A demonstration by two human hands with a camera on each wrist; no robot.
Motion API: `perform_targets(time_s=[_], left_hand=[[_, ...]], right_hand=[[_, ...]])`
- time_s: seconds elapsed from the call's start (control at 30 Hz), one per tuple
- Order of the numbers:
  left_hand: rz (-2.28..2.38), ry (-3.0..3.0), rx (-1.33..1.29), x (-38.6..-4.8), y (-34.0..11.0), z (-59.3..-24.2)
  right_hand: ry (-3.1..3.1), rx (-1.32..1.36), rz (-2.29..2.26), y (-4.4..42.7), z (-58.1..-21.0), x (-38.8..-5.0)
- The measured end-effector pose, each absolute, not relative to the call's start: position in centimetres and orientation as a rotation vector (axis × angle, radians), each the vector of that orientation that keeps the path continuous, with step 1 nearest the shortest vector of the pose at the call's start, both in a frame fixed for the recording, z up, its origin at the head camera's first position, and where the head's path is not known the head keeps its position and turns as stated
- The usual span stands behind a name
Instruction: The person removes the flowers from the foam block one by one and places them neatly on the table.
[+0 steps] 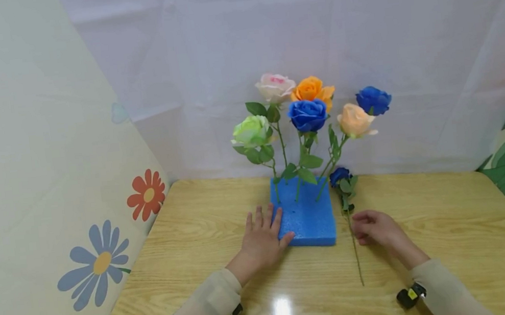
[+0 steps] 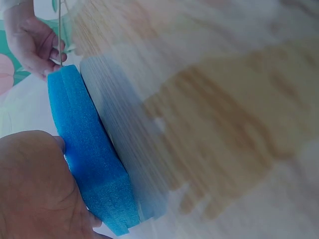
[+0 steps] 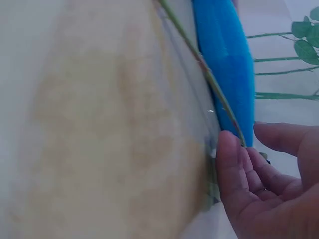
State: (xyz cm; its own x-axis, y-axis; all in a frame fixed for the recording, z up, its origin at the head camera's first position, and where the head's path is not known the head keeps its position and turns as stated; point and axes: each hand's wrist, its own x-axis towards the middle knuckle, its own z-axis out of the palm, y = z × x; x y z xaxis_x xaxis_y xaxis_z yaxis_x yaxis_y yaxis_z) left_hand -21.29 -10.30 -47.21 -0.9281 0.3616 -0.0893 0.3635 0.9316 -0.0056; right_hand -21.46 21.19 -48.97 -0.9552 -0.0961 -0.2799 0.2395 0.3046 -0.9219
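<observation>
The left hand [image 1: 261, 238] lies with fingers spread on the left part of a blue foam block [image 1: 310, 223]; the left wrist view shows the palm [image 2: 40, 184] against the block's side. Right of the block, a dark blue rose [image 1: 340, 175] lies on the table, its thin stem [image 1: 355, 249] pointing toward the near edge. At that stem is the right hand [image 1: 377, 229]. In the right wrist view its fingers [image 3: 234, 174] bend beside the stem [image 3: 214, 82], while the thumb [image 3: 281, 137] stands apart from them. Whether the fingertips touch the stem is unclear.
Several artificial roses stand in the block's back part: green [image 1: 252, 131], pale pink [image 1: 275, 87], orange [image 1: 312, 89], blue [image 1: 308, 115] and peach [image 1: 356, 121], with another blue rose [image 1: 374, 100] behind at right. A white cloth [image 1: 239, 35] hangs behind the wooden table [image 1: 176, 268].
</observation>
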Motion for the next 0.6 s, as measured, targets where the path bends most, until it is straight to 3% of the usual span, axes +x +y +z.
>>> perform_targets(time_s=[0.6], left_hand=[[-0.001,3.003,0.564,-21.4,-10.3,-47.5]], right_hand=[[2.417,-0.085,-1.657,21.9,-44.9,-21.9]])
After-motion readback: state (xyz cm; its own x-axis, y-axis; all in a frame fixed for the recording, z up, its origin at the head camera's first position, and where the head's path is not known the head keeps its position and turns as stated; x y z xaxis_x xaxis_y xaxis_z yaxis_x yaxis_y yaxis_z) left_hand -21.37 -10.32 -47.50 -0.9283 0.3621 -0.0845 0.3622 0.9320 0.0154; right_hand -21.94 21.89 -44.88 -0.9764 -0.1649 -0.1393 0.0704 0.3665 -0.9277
